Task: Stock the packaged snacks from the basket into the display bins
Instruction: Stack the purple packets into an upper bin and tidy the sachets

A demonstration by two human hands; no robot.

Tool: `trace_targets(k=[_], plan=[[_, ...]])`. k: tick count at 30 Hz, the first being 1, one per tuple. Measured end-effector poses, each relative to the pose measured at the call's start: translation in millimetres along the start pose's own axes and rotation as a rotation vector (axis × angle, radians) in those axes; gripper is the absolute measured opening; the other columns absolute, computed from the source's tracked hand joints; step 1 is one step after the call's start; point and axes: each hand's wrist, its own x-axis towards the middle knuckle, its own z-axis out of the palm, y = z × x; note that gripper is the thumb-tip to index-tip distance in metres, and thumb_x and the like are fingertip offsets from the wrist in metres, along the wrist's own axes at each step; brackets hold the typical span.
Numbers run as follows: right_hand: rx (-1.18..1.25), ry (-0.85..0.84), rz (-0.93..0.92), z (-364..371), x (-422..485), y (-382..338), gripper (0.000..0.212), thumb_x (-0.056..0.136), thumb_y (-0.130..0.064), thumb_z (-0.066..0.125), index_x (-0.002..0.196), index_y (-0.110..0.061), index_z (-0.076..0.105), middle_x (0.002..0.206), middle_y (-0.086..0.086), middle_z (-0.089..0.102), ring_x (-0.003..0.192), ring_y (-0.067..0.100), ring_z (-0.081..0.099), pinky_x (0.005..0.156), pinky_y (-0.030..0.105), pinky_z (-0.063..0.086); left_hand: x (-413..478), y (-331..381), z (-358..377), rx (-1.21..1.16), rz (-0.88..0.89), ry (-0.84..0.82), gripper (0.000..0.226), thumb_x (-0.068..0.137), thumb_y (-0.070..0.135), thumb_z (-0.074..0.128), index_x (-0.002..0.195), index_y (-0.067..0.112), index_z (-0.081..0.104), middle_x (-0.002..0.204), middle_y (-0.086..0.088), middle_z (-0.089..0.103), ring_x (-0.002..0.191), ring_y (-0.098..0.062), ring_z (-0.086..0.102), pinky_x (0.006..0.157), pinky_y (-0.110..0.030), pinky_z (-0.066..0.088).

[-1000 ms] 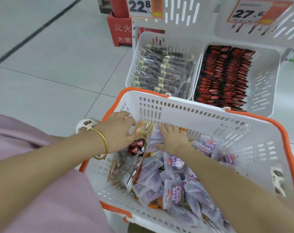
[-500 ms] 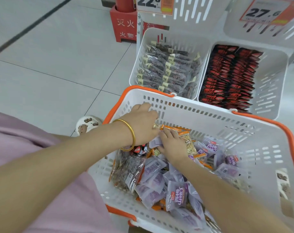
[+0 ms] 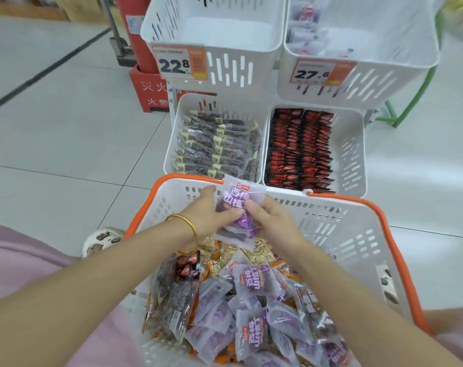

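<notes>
Above the basket's (image 3: 182,177) far orange rim, open air lies between the hands and 2 upper bins (image 3: 370,83) ahead. Left hand (image 3: 206,213) and right hand (image 3: 272,223) together pinch translucent purple packets (image 3: 235,201), perhaps 3. Beyond the fingers, lower bins (image 3: 354,154) hold dark and red packs; loose packets (image 3: 251,282) crowd below the wrists.

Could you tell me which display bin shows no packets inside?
The upper left bin, tagged 22.8; the upper right bin holds a few, the lower left bin and lower right bin are stocked.
</notes>
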Motion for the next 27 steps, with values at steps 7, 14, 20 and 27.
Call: trace_targets(k=[7,14,20,27], plan=[[-0.088,0.119,0.053,-12,-14,-36,0.038,0.086,-0.043,0.063,0.105,-0.011,0.058,0.094,0.003,0.068,0.077,0.013,0.068,0.065,0.037,0.059,8,11,9,-0.176,0.082,-0.056,0.051,0.076,0.031,0.076,0.119,0.025,0.049,0.105,-0.011,0.064,0.095,-0.026,0.066,0.085,-0.048,0.054],[0.087,0.083,-0.052,-47,-16,-57,0.024,0.089,-0.009,0.062,0.112,-0.009,0.054,0.088,0.008,0.069,0.076,0.018,0.067,0.066,0.040,0.058,9,25,11,-0.521,0.032,-0.235,0.050,0.076,0.011,0.076,0.117,0.000,0.047,0.112,-0.018,0.065,0.095,-0.029,0.068,0.085,-0.043,0.055],[0.118,0.320,-0.120,-66,-14,-59,0.020,0.086,-0.005,0.065,0.104,-0.010,0.057,0.092,0.007,0.068,0.070,0.015,0.067,0.055,0.027,0.055,16,23,9,-0.457,0.068,-0.134,0.026,0.087,-0.005,0.058,0.107,0.009,0.049,0.110,-0.023,0.064,0.104,-0.036,0.062,0.095,-0.053,0.046],[0.064,0.160,-0.152,-78,-18,-70,0.020,0.082,0.001,0.065,0.093,-0.016,0.061,0.087,0.002,0.068,0.065,0.013,0.064,0.052,0.022,0.052,19,31,10,-0.621,0.090,-0.117,0.015,0.097,0.003,0.044,0.107,0.008,0.053,0.091,-0.012,0.068,0.081,-0.025,0.067,0.079,-0.040,0.055]])
